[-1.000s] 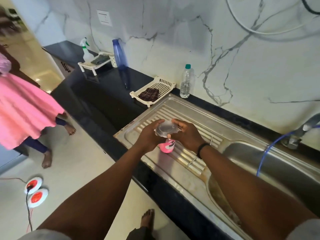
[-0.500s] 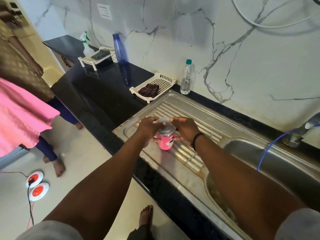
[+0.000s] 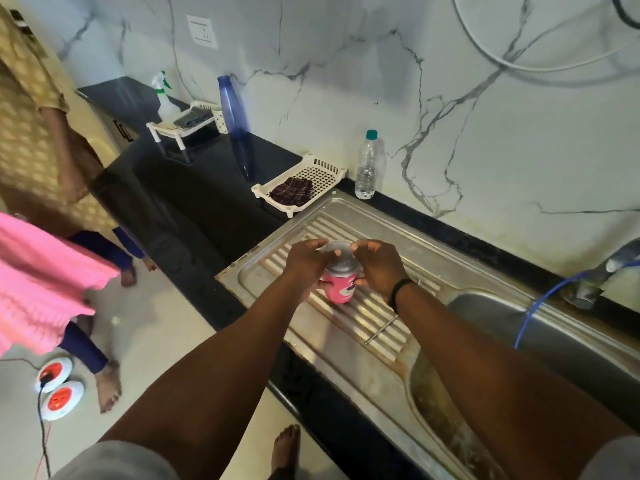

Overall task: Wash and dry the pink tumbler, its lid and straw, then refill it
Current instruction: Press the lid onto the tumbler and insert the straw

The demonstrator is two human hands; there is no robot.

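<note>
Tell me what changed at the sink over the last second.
The clear lid, held above the pink tumbler a second ago, has come down onto its mouth. The left hand and right hand have dropped with it and now grip lid and tumbler together. The tumbler still stands on the drainboard; the straw, cloth tray and water bottle have not moved.
</note>
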